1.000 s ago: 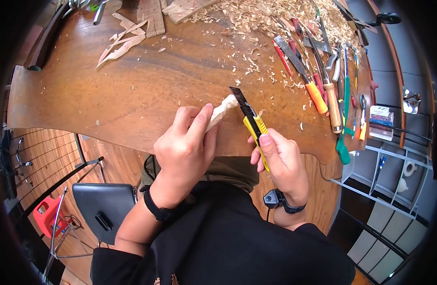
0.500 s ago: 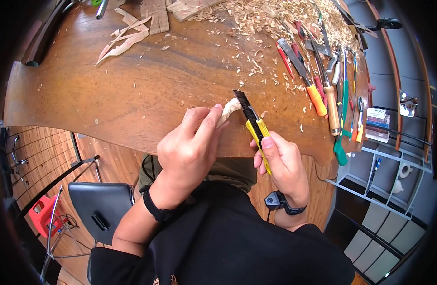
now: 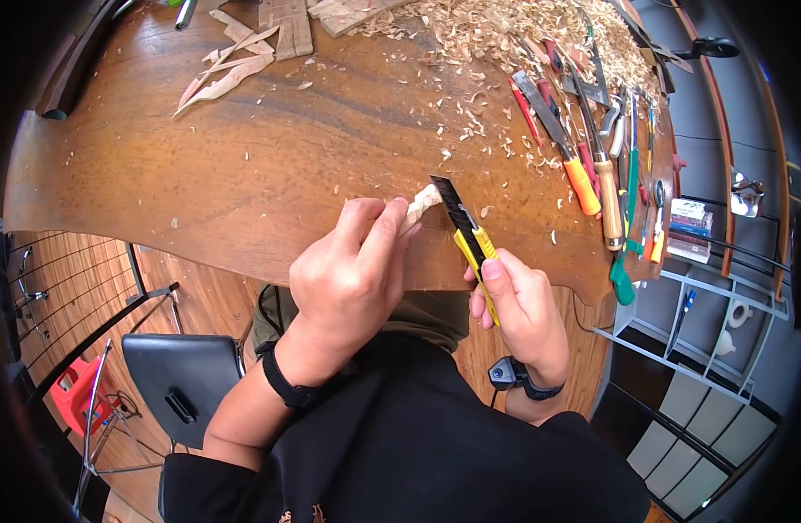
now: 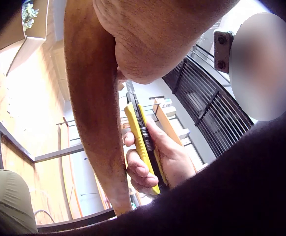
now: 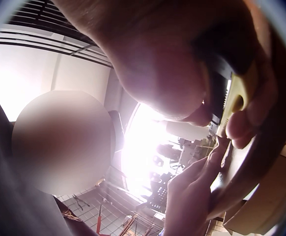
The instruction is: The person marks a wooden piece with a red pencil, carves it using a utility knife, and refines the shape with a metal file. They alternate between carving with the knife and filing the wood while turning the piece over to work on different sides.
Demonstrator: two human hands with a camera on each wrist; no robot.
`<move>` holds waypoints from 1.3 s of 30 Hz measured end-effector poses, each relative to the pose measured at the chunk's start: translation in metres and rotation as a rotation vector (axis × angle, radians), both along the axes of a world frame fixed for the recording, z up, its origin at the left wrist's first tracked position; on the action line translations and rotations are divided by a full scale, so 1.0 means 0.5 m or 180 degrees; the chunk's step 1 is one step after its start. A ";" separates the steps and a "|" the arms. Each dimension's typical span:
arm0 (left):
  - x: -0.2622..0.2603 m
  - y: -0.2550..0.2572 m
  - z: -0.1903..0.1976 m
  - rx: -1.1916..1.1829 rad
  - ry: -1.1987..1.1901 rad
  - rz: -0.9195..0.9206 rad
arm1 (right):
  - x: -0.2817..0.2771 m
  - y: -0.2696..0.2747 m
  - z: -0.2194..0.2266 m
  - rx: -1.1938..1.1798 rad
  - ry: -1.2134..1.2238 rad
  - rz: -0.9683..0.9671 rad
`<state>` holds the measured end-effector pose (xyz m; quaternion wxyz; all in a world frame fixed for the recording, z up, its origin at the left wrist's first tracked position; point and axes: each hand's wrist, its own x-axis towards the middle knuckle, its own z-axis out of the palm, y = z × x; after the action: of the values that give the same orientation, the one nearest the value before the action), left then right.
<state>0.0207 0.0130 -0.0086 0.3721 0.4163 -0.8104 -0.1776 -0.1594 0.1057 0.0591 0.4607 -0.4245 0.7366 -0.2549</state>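
My left hand pinches a pale, whittled stick of wood between thumb and fingers, and its carved end pokes out past the fingertips. Much of the stick is hidden inside the hand. In my right hand is a yellow-and-black snap-off utility knife, gripped by the handle with the thumb along its side. Its long dark blade is extended and overlaps the stick's far end in the head view. The left wrist view shows the fingers wrapped round the yellow handle. Both hands are over the table's near edge.
Chisels, files and other tools, including an orange-handled chisel, lie on the right of the wooden table. Wood shavings heap at the back right. Wood offcuts lie at the back left. A black chair stands at left.
The left hand has shifted slightly right, and less of the stick shows past its fingers. The knife has come a little nearer the body, its blade still by the stick's end.
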 end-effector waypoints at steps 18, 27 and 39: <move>0.002 0.003 0.013 0.0239 -0.0087 -0.0205 | 0.016 -0.023 0.028 0.0369 0.0219 0.0208; -0.003 0.002 -0.001 -0.0040 0.0031 -0.0136 | 0.016 -0.005 0.019 0.0469 0.0070 0.0072; 0.000 0.000 0.000 0.0002 0.0036 -0.0272 | 0.022 -0.005 0.021 0.0353 0.0097 0.0079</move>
<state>0.0206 0.0131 -0.0084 0.3686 0.3804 -0.8253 -0.1959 -0.1482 0.1033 0.0693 0.4754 -0.4113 0.7512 -0.2014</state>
